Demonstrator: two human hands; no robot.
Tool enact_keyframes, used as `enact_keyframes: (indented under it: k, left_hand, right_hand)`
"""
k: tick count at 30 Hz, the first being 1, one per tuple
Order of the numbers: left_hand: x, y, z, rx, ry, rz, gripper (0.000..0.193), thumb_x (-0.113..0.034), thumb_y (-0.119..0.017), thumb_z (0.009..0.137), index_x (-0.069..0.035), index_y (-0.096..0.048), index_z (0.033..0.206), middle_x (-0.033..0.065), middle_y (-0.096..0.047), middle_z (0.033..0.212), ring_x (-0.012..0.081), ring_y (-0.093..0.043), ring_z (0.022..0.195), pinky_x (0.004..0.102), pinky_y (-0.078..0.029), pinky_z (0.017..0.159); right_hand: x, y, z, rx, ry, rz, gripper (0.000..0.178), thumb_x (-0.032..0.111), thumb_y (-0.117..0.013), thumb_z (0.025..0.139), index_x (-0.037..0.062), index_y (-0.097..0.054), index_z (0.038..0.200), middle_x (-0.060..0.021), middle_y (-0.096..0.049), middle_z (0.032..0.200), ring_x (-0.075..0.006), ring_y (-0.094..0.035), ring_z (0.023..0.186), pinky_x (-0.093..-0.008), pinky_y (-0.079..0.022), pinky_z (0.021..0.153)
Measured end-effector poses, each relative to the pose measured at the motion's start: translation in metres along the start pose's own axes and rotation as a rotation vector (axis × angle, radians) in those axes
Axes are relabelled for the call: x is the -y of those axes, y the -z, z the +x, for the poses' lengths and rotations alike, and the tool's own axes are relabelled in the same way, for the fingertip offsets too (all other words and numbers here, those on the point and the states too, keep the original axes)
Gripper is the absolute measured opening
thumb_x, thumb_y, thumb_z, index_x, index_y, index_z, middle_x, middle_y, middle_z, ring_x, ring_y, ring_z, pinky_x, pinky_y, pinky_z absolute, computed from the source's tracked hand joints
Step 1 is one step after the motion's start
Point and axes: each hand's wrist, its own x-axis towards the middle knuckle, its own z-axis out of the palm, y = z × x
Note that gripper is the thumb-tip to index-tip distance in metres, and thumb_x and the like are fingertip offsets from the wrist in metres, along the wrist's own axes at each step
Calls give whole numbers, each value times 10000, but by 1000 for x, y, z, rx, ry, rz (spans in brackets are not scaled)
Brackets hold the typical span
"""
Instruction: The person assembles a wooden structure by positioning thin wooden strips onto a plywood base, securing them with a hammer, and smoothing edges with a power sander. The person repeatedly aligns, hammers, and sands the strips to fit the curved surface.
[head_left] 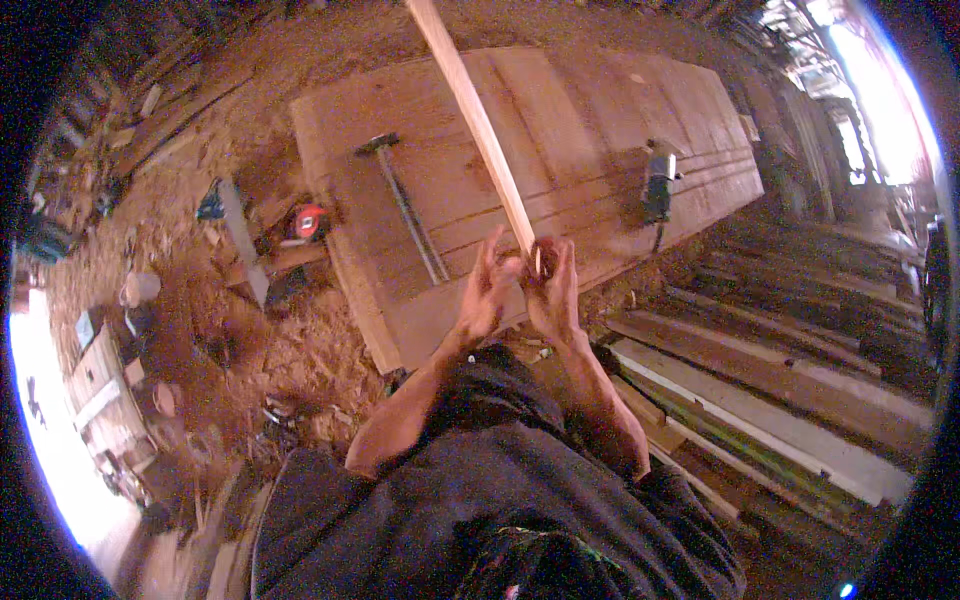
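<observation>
A long, pale wooden strip (478,125) runs from the top of the picture down to my hands, its near end tilted up toward me. My right hand (553,290) is closed around that near end. Just left of the strip, my left hand (484,295) has its fingers apart and its thumb pointing at the strip; whether it touches I cannot tell. Beneath both hands spreads a broad wooden panel (550,110). On it, left of the strip, lies a hammer (408,205). A dark handheld power tool (657,185) rests toward the panel's right side.
Left of the panel are a handsaw (242,238) and a red tape measure (309,222). Wood shavings (310,320) cover the ground there. Long boards (780,400) lie in rows at the right. A pale cup-like container (140,289) stands at the far left.
</observation>
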Motion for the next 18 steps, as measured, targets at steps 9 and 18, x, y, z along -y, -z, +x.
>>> enact_keyframes:
  k: [9, 18]
  left_hand:
    - [-128, 122, 3, -377, -136, 207, 294, -85, -505, 1068, -9, -549, 1349, 64, -699, 1055, 149, -688, 940, 310, -554, 801]
    - [-165, 202, -86, -634, -172, 403, 291, -234, -551, 1072, -7, -580, 1252, 64, -691, 984, 112, -642, 834, 301, -530, 739]
  right_hand:
    - [99, -17, 104, 268, 144, 845, 777, 408, -758, 908, 63, -357, 1476, -154, -521, 1369, -276, -566, 1199, -439, -483, 1003]
    - [73, -157, 110, 332, 24, 136, 841, 241, -780, 847, 12, -300, 1499, -251, -467, 1419, -458, -493, 1301, -548, -483, 1037]
